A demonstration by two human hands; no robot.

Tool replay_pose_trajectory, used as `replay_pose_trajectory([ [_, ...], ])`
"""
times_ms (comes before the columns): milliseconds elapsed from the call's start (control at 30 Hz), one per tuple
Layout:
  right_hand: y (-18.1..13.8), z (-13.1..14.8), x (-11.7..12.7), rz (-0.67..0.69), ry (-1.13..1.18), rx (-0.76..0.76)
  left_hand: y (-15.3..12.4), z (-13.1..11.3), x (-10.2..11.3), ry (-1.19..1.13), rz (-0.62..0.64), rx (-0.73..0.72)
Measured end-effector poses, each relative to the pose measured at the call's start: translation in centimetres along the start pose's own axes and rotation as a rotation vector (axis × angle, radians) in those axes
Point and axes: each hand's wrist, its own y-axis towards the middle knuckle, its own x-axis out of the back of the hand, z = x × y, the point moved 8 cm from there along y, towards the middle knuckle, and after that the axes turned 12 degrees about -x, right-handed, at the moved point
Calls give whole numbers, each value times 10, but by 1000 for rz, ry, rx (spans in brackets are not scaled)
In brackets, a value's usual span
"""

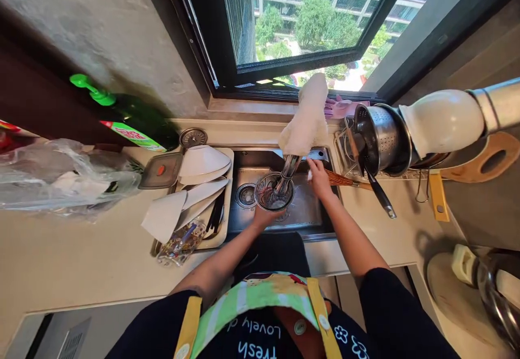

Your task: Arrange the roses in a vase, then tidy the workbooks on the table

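My left hand (266, 218) grips the lower rim of a round glass bowl (274, 192), holding it tilted above the steel sink basin (276, 172). A twisting stream of water (289, 175) pours into the bowl from beneath a fluffy white cloth (306, 121) draped over the tap. My right hand (319, 179) is just right of the bowl, its fingertips pinching a small white sponge (309, 175). The sponge is mostly hidden by the fingers, and the bowl's contents look blurred.
A steel colander (382, 139) and black-handled pan (379, 194) sit in a wire rack right of the sink. A pink rubber glove (341, 107) lies behind them. Left of the sink are a tray of white plates (203, 167), a green bottle (138, 121) and a plastic bag (65, 177).
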Motion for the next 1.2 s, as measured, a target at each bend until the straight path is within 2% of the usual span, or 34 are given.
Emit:
replay_pose_trajectory([
  [67, 17, 0, 7, -29, -132, -35, 1, 3, 4, 99, 30, 5],
  [167, 29, 5, -2, 79, -263, -14, 2, 3, 7, 177, 91, -17],
  [233, 28, 7, -7, 102, -285, -11, 2, 1, 9, 185, 111, -35],
  [500, 11, 7, -14, 102, -265, -25, 0, -3, 18, 202, 75, -53],
  [667, 11, 7, -16, 88, -241, -21, -1, -7, 17, 239, 83, -63],
  [900, 13, 4, -17, 34, -221, -50, -5, -9, 17, 179, 10, -116],
  [1100, 14, 3, -18, 1, -187, -52, -10, 0, 17, 120, 9, -137],
  [1200, 16, 1, -20, -15, -166, -50, -12, 7, 18, 38, -3, -103],
])
